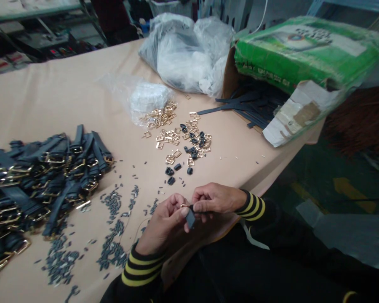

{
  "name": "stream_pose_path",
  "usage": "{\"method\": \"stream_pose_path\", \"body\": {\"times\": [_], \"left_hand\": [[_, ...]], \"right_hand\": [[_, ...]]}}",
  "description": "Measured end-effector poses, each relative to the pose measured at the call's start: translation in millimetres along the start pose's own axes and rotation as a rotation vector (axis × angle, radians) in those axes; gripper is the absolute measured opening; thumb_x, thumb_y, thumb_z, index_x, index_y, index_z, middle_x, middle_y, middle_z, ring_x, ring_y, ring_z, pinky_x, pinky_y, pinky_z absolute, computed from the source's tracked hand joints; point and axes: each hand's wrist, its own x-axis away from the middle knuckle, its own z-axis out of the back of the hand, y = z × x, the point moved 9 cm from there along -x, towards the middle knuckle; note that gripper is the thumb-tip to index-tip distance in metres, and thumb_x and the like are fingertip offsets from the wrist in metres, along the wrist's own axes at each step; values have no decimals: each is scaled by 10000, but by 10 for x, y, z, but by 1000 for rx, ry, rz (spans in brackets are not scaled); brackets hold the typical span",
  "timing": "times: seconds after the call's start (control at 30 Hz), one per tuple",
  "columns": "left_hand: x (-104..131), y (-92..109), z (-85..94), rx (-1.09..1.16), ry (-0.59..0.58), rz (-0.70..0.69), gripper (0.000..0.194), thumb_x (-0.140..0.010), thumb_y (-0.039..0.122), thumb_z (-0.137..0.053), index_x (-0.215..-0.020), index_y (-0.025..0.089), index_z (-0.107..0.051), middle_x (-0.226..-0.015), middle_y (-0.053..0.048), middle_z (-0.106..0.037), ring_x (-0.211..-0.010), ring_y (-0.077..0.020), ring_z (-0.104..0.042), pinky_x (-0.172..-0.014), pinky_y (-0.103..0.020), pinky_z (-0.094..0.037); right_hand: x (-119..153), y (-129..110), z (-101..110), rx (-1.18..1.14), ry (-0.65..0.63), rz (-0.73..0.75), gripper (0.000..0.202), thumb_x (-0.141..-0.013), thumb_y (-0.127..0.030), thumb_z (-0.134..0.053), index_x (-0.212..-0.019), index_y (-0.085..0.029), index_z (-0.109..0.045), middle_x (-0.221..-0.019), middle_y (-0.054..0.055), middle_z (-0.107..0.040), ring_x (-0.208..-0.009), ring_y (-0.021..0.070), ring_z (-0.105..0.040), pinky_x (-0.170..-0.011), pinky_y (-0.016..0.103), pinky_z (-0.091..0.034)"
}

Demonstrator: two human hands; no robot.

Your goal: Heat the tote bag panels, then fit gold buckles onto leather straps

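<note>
At the table's near edge, my left hand [169, 216] pinches a short dark blue strap [190, 219] that has a gold buckle [184, 205] at its upper end. My right hand [213, 198] is closed at the same piece, its fingers around the dark part beside the buckle; exactly what they grip is partly hidden. Just beyond the hands lie several small dark strap loops [170, 171]. Further back are loose gold buckles [169, 136], some mixed with more loops.
A large pile of buckled dark straps [50, 168] covers the left side. Small dark offcuts [113, 244] lie scattered in front. Behind stand a clear plastic bag [186, 54] and a green box [303, 50] with long dark strips [249, 103] spilling out.
</note>
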Motion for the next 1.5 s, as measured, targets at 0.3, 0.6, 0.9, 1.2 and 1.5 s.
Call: {"method": "stream_pose_path", "body": {"times": [0.3,0.6,0.9,1.2,1.5], "left_hand": [[-56,-73,215,-257,176,-54,244,-766,315,-600,-804,178,-402,-617,41,-558,-515,-97,-560,-471,-198,-440],[4,25,395,-404,377,-149,249,-769,370,-562,-840,182,-415,-587,64,-523,-448,-85,-529,-460,-202,-413],[-40,23,340,-435,293,-77,245,-745,377,-579,-826,163,-491,-675,22,-580,-481,-96,-550,-490,-223,-438],[30,98,452,-414,330,-25,282,-715,397,-603,-766,134,-513,-536,-9,-609,-473,-101,-535,-506,-210,-429],[225,109,717,-487,486,-35,284,-725,412,-597,-746,141,-511,-500,0,-596,-451,-98,-509,-474,-195,-404]], "right_hand": [[-41,138,65,241,84,-60,236,-824,-358,-533,-809,-129,-480,-612,-10,-557,-446,64,-463,-426,165,-344],[-97,25,33,335,59,-42,174,-767,-244,-604,-855,-129,-508,-610,-37,-522,-509,76,-490,-485,168,-359],[-127,-34,110,454,176,-9,22,-793,-136,-497,-778,-133,-513,-612,-20,-585,-476,65,-483,-493,160,-371],[-286,-288,144,818,294,168,123,-857,-201,-513,-840,-128,-610,-702,13,-619,-650,110,-553,-629,199,-386],[-825,-435,90,1475,310,55,213,-871,-133,-391,-904,-146,-601,-869,94,-595,-763,213,-597,-588,283,-443]]}}
